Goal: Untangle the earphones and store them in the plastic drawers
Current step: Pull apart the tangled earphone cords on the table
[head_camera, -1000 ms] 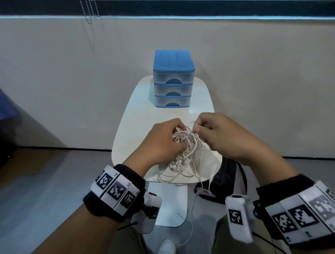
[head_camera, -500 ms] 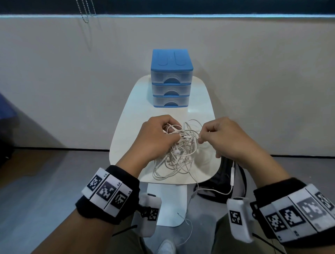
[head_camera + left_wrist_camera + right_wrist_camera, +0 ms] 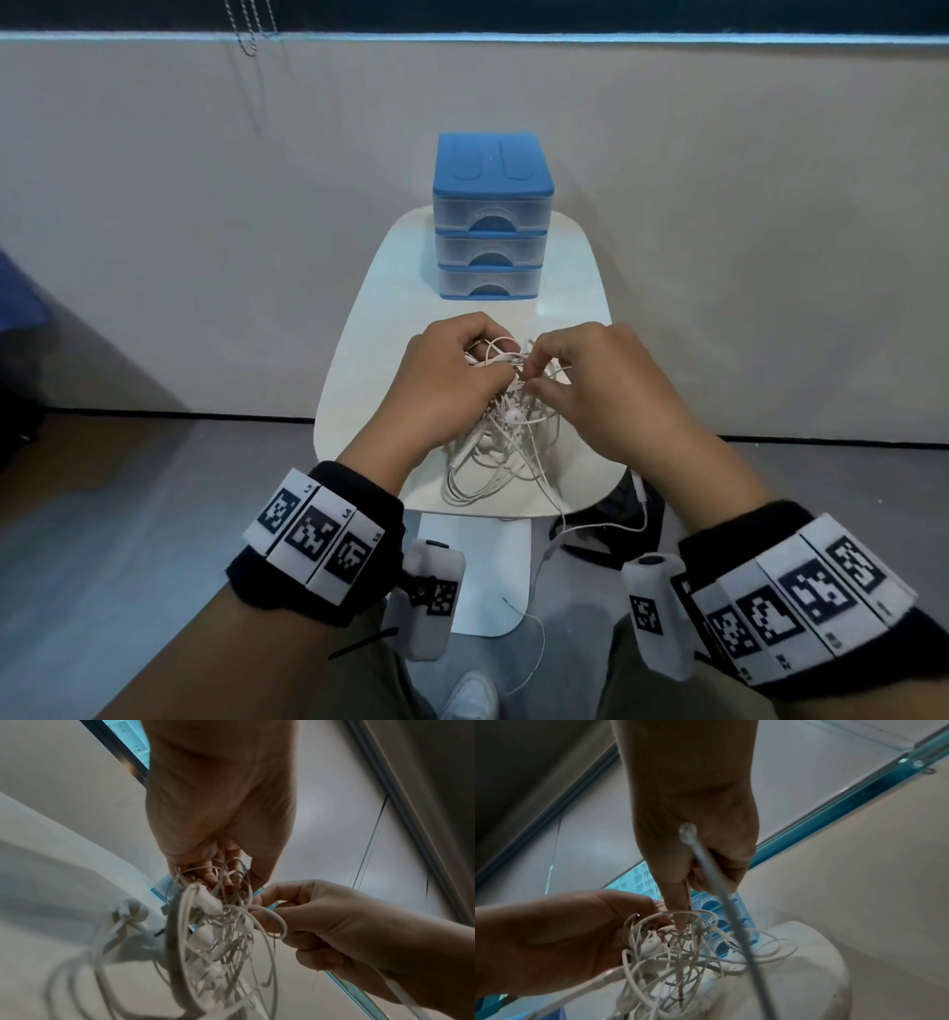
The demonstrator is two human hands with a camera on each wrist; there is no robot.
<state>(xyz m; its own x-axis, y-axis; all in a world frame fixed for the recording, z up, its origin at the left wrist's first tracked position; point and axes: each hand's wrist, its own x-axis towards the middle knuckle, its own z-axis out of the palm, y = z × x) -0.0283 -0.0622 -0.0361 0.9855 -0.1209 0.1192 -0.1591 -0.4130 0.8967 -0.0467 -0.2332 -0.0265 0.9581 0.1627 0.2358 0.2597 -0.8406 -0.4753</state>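
Observation:
A tangled bundle of white earphones (image 3: 500, 442) hangs over the near part of the small white table (image 3: 369, 370). My left hand (image 3: 452, 380) grips the top of the tangle (image 3: 218, 914) with curled fingers. My right hand (image 3: 590, 380) pinches cords at the top right of the bundle (image 3: 680, 947), thumb and fingers close to the left hand. One cord (image 3: 595, 527) trails off the table's front edge toward the floor. The blue-topped plastic drawers (image 3: 490, 216) stand at the table's far end, all three drawers closed.
A beige wall rises right behind the table. A dark bag (image 3: 616, 519) lies on the grey floor under the table's right front. The table's white base plate (image 3: 477, 575) sits by my shoe (image 3: 470, 694).
My hands have come closer together again over the tangle after pulling slightly apart. The bundle sits a little lower and more spread on the table.

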